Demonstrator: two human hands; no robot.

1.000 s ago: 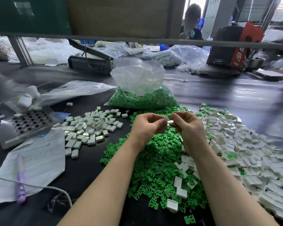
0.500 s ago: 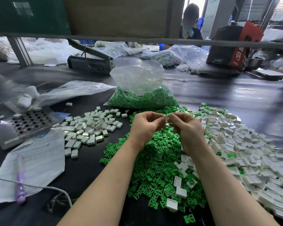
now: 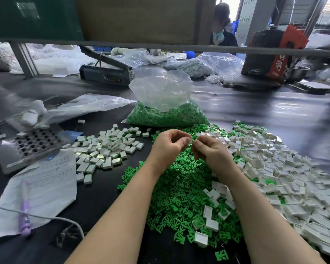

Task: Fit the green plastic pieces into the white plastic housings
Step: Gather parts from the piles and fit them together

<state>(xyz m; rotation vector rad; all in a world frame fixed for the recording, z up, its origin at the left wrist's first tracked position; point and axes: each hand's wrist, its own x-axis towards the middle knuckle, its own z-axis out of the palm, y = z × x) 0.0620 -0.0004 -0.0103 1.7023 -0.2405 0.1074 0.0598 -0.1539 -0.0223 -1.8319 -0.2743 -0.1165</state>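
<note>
- Housing (image 3: 190, 140) is being pinched in the left hand (image 3: 168, 147), thumb and fingertips curled round it, held up over the green pile (image 3: 179, 187) mid-table.
- Right hand (image 3: 210, 149) is closing in from beside it, fingers curled tight at the tips; likely pinching a green piece, but it is hidden, so I cannot tell.
- Hands are nearly touching, so I am judging this as the insertion step.
- Doing it well: keeping the housing's open face turned toward the right hand, squaring the piece to the opening before pushing, then pressing straight in with the thumb, not at a tilt.
- Gripping the housing by its side walls is leaving the opening free; squeezing the walls inward could be making the fit tighter.
- Pushing until flush; a piece sitting proud is probably not seated.
- Empty housings (image 3: 274, 168) are lying heaped to the right, near the right forearm.
- Done units (image 3: 105, 147) seem to be collecting on the left, apart from both piles; a finished one likely belongs there.
- Bag (image 3: 166, 111) of green stock is sitting behind the hands.
</note>
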